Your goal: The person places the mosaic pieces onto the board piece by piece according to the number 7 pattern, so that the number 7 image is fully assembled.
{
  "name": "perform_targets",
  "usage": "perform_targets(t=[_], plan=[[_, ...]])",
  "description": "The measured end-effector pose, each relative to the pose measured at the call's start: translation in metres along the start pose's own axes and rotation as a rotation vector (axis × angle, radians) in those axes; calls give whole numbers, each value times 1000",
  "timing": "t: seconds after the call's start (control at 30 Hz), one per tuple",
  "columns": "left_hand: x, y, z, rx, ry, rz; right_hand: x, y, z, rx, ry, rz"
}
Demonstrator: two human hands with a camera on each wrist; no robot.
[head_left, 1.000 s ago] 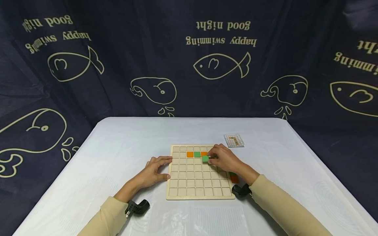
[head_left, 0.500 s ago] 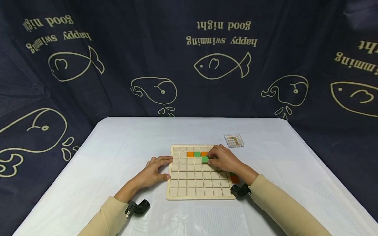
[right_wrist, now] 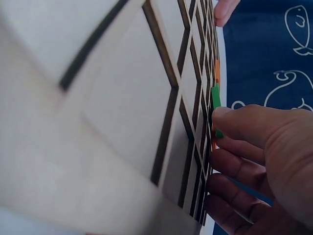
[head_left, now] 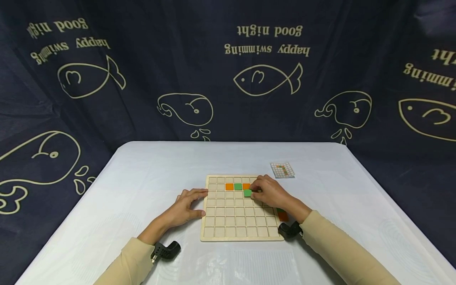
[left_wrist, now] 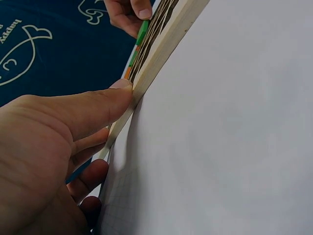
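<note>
A wooden grid board (head_left: 242,239) lies on the white table. My right hand (head_left: 270,191) pinches a green square tile (head_left: 247,193) at its right side, over a cell in the third row from the far edge. In the right wrist view the thumb (right_wrist: 239,120) presses on that green tile. An orange tile (head_left: 229,187), another green tile (head_left: 238,186) and a second orange tile (head_left: 246,186) sit side by side in the second row. My left hand (head_left: 181,208) touches the board's left edge with fingers extended; its thumb (left_wrist: 105,105) rests on the rim.
A small pattern card (head_left: 282,170) lies beyond the board's far right corner. Beside the right edge, partly under my right forearm, lie loose tiles, one of them orange (head_left: 283,216). A dark printed cloth (head_left: 228,118) hangs behind the table.
The green tile in my right hand has come down slightly and lies flatter against the board. The left hand stays in place.
</note>
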State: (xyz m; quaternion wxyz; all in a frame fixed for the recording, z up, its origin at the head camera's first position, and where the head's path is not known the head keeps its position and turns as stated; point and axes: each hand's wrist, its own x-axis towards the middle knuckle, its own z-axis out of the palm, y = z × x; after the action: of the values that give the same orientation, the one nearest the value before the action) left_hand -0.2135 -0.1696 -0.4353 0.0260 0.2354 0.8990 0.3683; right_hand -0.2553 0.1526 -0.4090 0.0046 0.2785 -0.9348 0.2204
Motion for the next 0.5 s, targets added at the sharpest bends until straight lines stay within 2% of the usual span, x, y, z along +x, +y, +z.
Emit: perform_targets(t=[0.5], plan=[[0,-1,0,7,1,7,1,3,1,-10,10,-23]])
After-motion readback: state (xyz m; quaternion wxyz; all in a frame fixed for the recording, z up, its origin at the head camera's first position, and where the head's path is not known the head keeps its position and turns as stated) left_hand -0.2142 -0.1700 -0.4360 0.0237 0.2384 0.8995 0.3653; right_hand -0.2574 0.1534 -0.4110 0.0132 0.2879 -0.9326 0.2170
